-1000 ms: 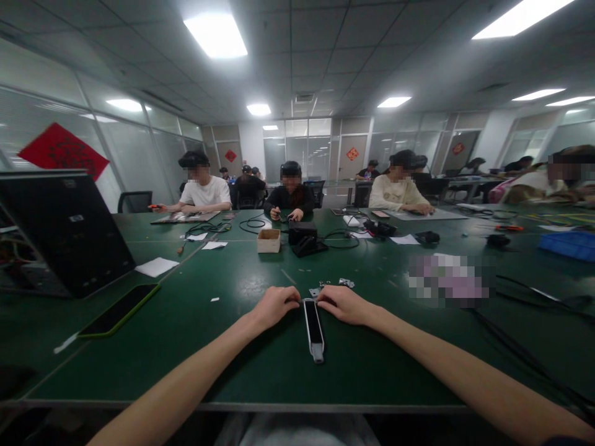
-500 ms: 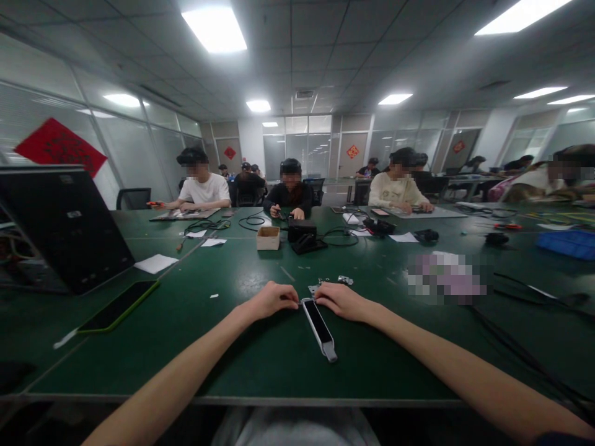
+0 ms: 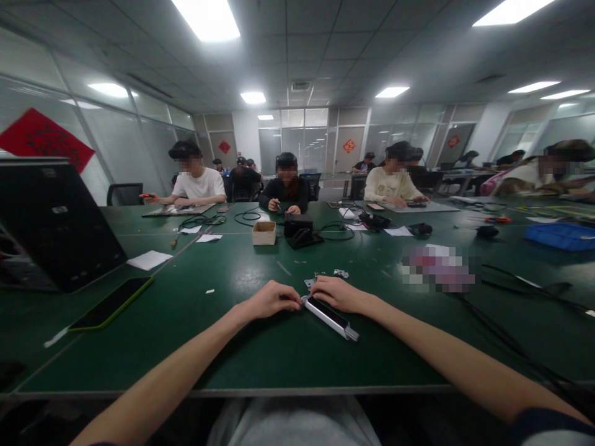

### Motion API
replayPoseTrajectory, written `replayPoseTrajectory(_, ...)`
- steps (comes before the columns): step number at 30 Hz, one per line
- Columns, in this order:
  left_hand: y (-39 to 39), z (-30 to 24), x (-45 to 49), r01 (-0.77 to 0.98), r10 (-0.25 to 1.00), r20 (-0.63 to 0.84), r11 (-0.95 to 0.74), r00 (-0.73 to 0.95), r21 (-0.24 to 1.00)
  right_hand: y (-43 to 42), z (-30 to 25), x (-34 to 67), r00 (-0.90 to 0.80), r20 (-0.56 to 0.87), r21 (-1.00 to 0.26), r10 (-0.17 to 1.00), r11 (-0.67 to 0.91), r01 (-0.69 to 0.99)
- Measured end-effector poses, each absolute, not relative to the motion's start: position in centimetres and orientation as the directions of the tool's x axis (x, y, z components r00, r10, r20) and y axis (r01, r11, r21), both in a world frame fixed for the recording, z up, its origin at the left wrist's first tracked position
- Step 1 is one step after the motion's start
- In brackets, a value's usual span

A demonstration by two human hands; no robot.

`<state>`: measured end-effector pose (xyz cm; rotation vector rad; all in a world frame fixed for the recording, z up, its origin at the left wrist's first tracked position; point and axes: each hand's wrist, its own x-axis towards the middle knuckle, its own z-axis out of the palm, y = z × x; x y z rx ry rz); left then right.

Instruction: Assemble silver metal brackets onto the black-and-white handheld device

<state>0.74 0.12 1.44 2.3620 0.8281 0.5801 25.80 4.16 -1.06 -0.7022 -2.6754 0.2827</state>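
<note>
A slim, pen-shaped white device [image 3: 332, 318] with a long black screen and a grey tip lies slantwise on the green table, its tip towards the lower right. My right hand [image 3: 335, 292] reaches over its far end with bent fingers closed on it. At the left of that same end, my left hand [image 3: 274, 299] has thumb and fingers pinched together. Whatever sits in that pinch is too small to make out. Small metal parts [image 3: 341, 273] lie just beyond my right hand, partly covered by it.
A phone in a green case [image 3: 111, 303] and a black computer case [image 3: 51, 229] are to the left. Ahead stand a small cardboard box [image 3: 264, 234] and a black device [image 3: 300, 230]. Cables and a blue tray [image 3: 560, 236] lie right. Several people sit opposite.
The pen-shaped device has swung round at its far end, its grey tip moving to the right and slightly away from me. My right fingers now cover more of it.
</note>
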Motion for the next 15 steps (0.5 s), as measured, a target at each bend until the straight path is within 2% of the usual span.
replayPoseTrajectory(4, 0.2, 0.8, 1.0, 0.372, 0.715, 0.17, -0.534, 0.679, 0.759, 4.1, -1.0, 25.8, -0.812, 0.309, -0.279, 0.495, 0.864, 0.42)
replayPoseTrajectory(7, 0.3, 0.6, 1.0, 0.354, 0.703, 0.163, -0.529, 0.693, 0.771, 4.3, -1.2, 25.9, -0.814, 0.324, -0.282, 0.483, 0.87, 0.405)
replayPoseTrajectory(9, 0.4, 0.7, 1.0, 0.359, 0.671, 0.18, -0.581, 0.72, 0.73, 4.3, -1.3, 25.9, -0.814, 0.335, -0.285, 0.475, 0.874, 0.393)
replayPoseTrajectory(15, -0.1, 2.2, 0.8, 0.385, 0.542, 0.245, -0.788, 0.804, 0.48, 4.2, -1.1, 25.9, -0.813, 0.327, -0.284, 0.482, 0.871, 0.402)
